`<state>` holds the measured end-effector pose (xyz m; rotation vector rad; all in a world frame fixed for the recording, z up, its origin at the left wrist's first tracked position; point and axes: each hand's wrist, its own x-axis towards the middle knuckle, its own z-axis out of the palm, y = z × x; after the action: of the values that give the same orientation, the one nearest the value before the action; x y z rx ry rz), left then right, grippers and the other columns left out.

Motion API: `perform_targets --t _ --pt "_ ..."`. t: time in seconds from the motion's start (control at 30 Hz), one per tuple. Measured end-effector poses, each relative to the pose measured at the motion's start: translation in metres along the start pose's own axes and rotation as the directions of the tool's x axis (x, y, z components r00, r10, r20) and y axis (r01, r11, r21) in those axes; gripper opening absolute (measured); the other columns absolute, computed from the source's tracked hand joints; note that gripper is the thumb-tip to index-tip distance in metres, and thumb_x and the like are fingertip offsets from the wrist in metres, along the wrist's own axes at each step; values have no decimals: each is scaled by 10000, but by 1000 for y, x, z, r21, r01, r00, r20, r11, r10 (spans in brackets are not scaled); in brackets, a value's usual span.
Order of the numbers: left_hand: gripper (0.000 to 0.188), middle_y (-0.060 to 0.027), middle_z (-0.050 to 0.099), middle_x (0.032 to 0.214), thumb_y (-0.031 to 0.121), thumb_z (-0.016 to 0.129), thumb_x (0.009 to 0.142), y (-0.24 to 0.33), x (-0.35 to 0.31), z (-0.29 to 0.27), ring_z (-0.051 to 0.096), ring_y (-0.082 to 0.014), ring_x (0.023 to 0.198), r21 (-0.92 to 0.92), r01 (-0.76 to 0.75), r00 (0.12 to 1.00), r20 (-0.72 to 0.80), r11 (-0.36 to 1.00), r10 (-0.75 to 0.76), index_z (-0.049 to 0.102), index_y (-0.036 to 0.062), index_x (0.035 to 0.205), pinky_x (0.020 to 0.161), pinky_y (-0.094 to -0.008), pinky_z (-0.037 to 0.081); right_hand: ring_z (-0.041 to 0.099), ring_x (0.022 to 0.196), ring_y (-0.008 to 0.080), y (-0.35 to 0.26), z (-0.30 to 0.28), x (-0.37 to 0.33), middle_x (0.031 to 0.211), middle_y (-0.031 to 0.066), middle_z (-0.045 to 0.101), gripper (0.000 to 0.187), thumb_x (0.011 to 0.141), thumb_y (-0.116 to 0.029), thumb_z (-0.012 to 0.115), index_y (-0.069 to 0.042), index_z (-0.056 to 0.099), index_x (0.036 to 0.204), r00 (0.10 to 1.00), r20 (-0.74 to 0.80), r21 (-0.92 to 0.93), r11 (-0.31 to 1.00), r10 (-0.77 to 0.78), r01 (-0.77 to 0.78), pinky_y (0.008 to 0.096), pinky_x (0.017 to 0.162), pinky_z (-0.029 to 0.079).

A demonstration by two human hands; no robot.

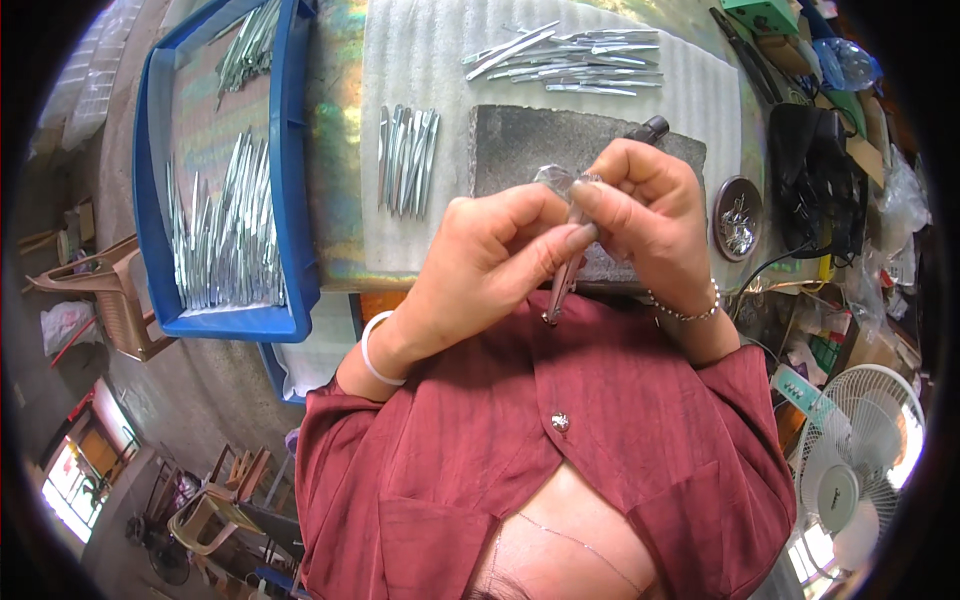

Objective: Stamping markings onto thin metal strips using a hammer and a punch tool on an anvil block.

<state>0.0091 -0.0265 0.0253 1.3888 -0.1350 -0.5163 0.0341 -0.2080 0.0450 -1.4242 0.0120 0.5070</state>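
Note:
My left hand (500, 240) and my right hand (650, 215) meet over the near part of a dark grey mat (520, 135), both closed with thumbs and fingers pinched. Between them is a slim shiny metal piece (563, 290), its lower end pointing toward my body. My left thumb and fingers press on it, and my right fingertips pinch at its upper part, which they mostly hide. A small glinting thing (549, 175) shows just beyond the fingertips; I cannot make out what it is. Behind my right hand a dark cylindrical end (655, 127) sticks out.
Slim metal pieces (407, 160) lie in a row on white foam sheeting (400, 60), with a looser pile (580, 60) at the back. A blue tray (302, 200) at left holds many more. At right are a round dish (737, 215) of small metal bits and a fan (850, 470).

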Motion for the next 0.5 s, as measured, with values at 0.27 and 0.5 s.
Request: perform_targets --t 0.27,0.5 --pt "144 6 574 689 152 607 908 5 4 -6 584 -58 537 -242 224 973 104 944 -204 560 19 879 456 -164 452 389 426 13 15 -1 11 598 -18 530 162 868 -167 639 -55 582 765 983 38 286 941 178 -181 162 380 278" --pt "176 11 565 638 191 612 904 7 12 -7 580 -67 466 -349 282 958 146 894 -246 535 47 838 403 -155 430 356 414 3 25 -1 15 600 -36 512 133 874 -155 624 -67 588 781 978 33 414 887 208 -203 159 369 272"
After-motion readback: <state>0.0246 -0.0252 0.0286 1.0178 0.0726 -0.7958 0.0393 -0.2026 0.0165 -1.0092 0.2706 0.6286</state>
